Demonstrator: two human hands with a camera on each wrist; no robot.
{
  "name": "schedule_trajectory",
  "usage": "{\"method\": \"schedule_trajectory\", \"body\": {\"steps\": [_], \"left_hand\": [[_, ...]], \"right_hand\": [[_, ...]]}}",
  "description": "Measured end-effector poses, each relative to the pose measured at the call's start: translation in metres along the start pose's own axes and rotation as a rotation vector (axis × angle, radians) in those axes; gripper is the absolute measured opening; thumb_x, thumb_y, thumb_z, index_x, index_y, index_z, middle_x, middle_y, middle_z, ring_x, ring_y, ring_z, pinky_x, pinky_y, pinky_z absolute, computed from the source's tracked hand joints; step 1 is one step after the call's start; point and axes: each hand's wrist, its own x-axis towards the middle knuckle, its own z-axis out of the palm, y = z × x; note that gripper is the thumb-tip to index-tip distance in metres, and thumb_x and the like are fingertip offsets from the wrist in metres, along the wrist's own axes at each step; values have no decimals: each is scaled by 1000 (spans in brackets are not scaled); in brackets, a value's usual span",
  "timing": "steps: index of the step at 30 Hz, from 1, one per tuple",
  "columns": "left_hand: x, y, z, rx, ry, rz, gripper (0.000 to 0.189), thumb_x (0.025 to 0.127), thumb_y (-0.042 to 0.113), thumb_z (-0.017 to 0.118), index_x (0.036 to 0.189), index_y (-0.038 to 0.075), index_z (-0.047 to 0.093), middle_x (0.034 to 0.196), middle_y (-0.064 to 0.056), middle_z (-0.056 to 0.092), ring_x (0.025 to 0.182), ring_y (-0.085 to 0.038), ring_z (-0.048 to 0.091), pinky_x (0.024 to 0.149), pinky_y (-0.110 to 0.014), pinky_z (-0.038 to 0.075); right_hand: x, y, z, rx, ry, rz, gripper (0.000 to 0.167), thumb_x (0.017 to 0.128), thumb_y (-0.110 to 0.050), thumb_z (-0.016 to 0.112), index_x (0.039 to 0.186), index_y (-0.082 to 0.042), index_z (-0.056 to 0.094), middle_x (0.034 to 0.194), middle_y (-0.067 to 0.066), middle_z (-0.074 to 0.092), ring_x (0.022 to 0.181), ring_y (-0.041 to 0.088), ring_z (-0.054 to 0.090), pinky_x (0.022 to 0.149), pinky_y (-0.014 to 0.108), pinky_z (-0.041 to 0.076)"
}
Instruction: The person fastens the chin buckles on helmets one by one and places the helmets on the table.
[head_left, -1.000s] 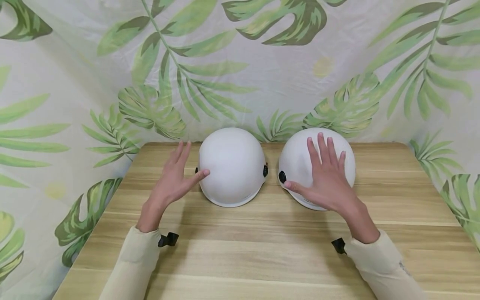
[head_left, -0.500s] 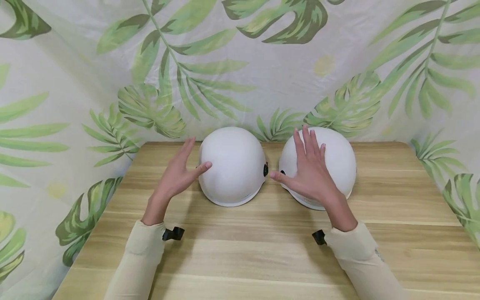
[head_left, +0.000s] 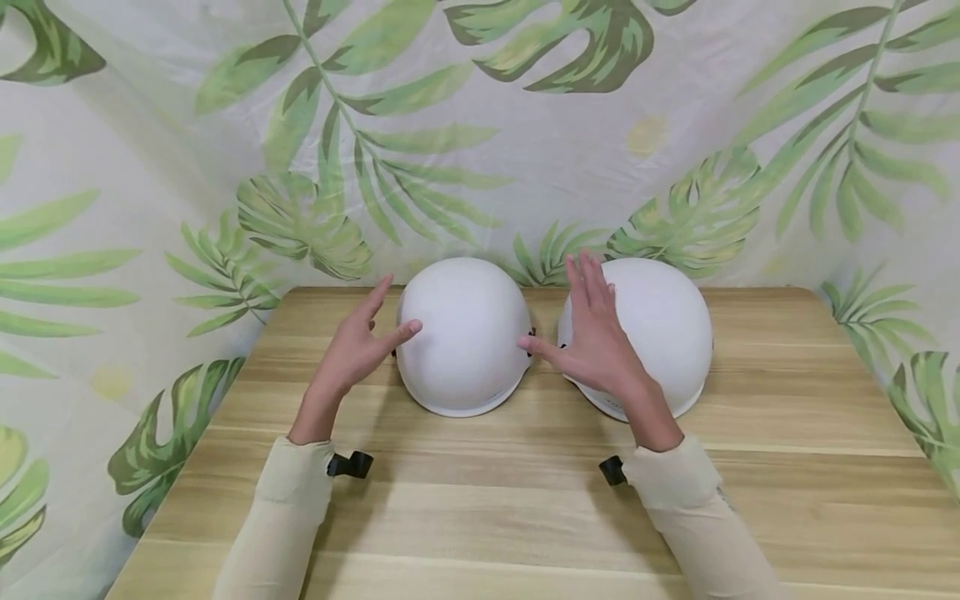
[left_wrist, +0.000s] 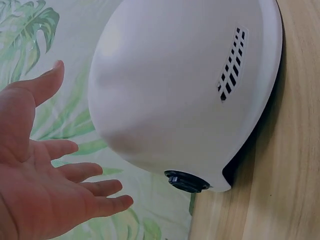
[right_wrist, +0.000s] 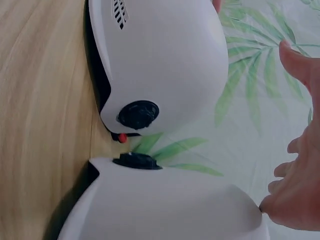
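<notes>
Two white helmets rest dome-up, side by side, toward the back of a wooden table. Beside the left helmet (head_left: 463, 342) is my left hand (head_left: 352, 350), fingers spread and thumb overlapping its dome in the head view. The left wrist view shows the palm apart from the shell, near a black side knob (left_wrist: 187, 181) and a slotted vent (left_wrist: 232, 65). My right hand (head_left: 596, 337) is spread above the inner side of the right helmet (head_left: 667, 333), its thumb reaching toward the left helmet. Neither hand holds anything. Between the helmets, a small red piece (right_wrist: 123, 138) shows under the left one's edge.
The wooden table (head_left: 465, 517) ends just behind the helmets. A leaf-print cloth (head_left: 555, 167) hangs behind and at both sides. Small black mounts (head_left: 350, 464) sit at both cuffs. A narrow gap separates the two helmets.
My right hand has moved left across the right helmet to its inner side. The left hand has shifted slightly right and turned edge-on. Both helmets stay put.
</notes>
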Motion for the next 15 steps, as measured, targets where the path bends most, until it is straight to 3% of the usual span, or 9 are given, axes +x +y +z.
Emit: {"method": "schedule_trajectory", "body": {"steps": [6,15], "left_hand": [[3,-8,4,-95,27,-7,94,98,50,74,171,27,20,178,-6,22,164,-38,25,130,-61,27],[5,-14,7,-236,93,25,80,99,34,77,167,20,36,175,-8,31,161,-38,32,129,-58,33]], "right_hand": [[8,-4,14,112,-20,18,121,89,-61,78,172,-26,-3,181,-3,-10,169,25,-5,131,66,19],[19,1,35,211,-32,23,108,93,-54,77,172,-15,15,181,8,11,167,32,13,130,65,23]]}}
